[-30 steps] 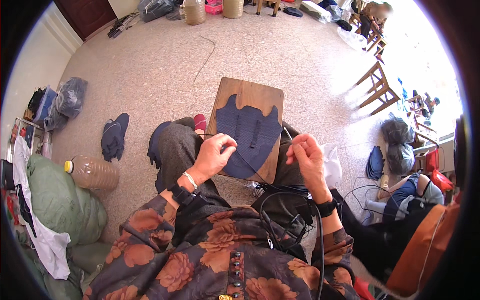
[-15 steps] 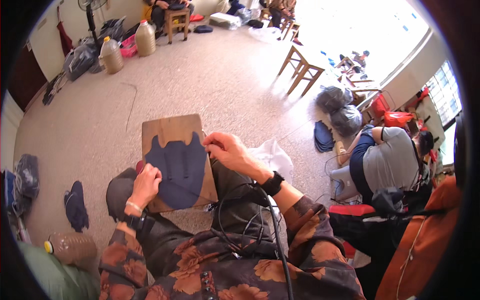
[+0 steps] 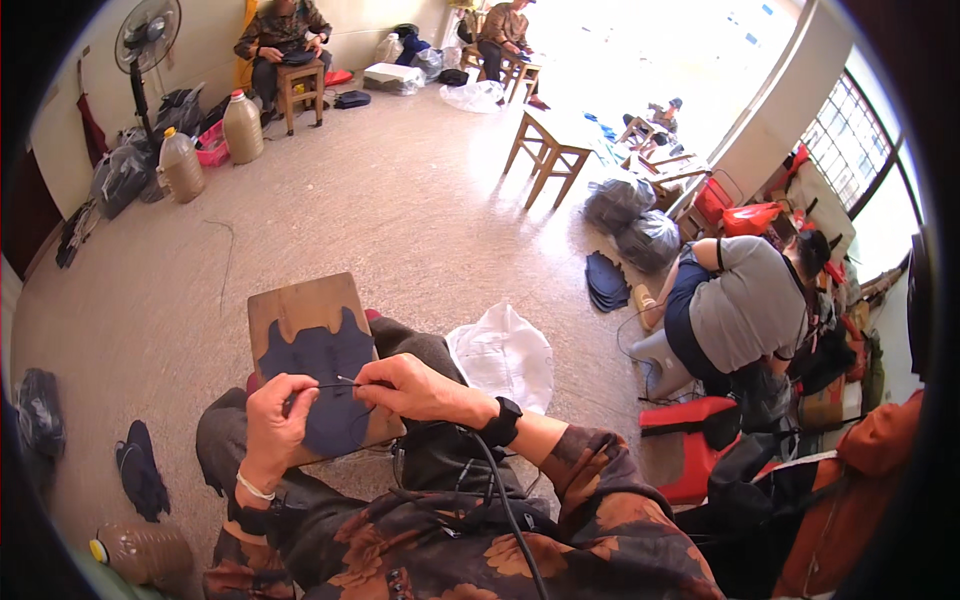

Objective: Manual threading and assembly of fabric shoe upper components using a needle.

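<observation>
Over the navy fabric piece, left hand by its left edge and right hand by its right, fingertips pinched together, hold black cord crosswise.

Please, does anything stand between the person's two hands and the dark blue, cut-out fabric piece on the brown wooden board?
No obstacle is visible. Only the thin black cord, held between the left hand and the right hand, crosses in front of the dark blue fabric piece; how high above it, I cannot tell.
</observation>
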Action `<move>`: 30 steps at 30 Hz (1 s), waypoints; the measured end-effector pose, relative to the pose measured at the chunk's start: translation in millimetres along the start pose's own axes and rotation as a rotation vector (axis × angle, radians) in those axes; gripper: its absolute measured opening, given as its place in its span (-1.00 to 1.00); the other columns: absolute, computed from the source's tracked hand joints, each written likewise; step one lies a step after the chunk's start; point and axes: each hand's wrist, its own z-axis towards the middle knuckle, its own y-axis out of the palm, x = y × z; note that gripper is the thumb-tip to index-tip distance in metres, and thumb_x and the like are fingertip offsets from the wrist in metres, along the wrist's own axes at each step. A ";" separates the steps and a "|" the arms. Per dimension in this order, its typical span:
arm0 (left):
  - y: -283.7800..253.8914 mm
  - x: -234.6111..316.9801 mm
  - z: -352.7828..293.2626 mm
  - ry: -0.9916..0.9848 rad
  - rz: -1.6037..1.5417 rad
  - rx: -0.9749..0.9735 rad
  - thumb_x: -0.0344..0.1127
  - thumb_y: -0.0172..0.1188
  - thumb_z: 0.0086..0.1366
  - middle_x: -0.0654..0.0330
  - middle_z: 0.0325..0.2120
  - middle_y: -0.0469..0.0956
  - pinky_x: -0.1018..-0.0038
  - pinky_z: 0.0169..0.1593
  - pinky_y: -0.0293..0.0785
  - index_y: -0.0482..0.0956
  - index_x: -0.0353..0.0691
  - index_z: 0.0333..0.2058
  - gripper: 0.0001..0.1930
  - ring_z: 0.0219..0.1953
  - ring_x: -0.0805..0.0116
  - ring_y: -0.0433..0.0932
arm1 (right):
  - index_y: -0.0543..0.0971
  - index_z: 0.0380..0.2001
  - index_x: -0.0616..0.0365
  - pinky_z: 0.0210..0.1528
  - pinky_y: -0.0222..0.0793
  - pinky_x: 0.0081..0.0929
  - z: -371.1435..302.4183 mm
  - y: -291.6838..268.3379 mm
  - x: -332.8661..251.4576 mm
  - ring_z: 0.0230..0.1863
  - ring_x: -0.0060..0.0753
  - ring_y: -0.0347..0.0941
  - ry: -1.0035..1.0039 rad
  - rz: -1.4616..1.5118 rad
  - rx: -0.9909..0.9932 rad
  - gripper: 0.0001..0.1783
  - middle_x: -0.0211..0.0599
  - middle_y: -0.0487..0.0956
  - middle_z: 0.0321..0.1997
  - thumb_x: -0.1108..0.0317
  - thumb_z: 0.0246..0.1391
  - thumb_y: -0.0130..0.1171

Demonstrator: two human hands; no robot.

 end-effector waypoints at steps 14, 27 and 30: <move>6.8 -4.1 -5.5 -0.164 -0.100 -0.075 -0.52 0.32 0.24 0.34 -0.51 0.50 0.61 -0.46 0.26 0.61 -0.27 -0.34 -0.94 -0.52 0.65 0.36 | 0.62 -0.28 0.28 -0.31 0.48 -0.23 6.9 8.8 17.1 -0.37 0.02 0.61 -0.277 -0.261 0.071 -0.80 0.00 0.64 -0.41 0.35 0.12 0.24; 3.6 4.0 -18.4 -0.296 -0.282 -0.037 -0.40 0.34 0.31 0.42 -0.50 0.55 0.66 -0.46 0.31 0.63 -0.31 -0.34 -0.90 -0.52 0.75 0.36 | 0.62 -0.26 0.26 -0.30 0.49 -0.29 8.5 26.0 -9.3 -0.36 -0.11 0.62 -0.075 -0.126 -0.015 -0.83 -0.03 0.64 -0.39 0.37 0.16 0.23; 2.9 1.2 -20.1 -0.287 -0.255 -0.054 -0.40 0.33 0.31 0.39 -0.49 0.56 0.65 -0.44 0.34 0.62 -0.32 -0.32 -0.89 -0.50 0.72 0.38 | 0.61 -0.27 0.26 -0.29 0.49 -0.25 11.6 27.8 -4.3 -0.32 0.01 0.62 -0.223 -0.276 0.033 -0.84 0.00 0.64 -0.36 0.38 0.14 0.23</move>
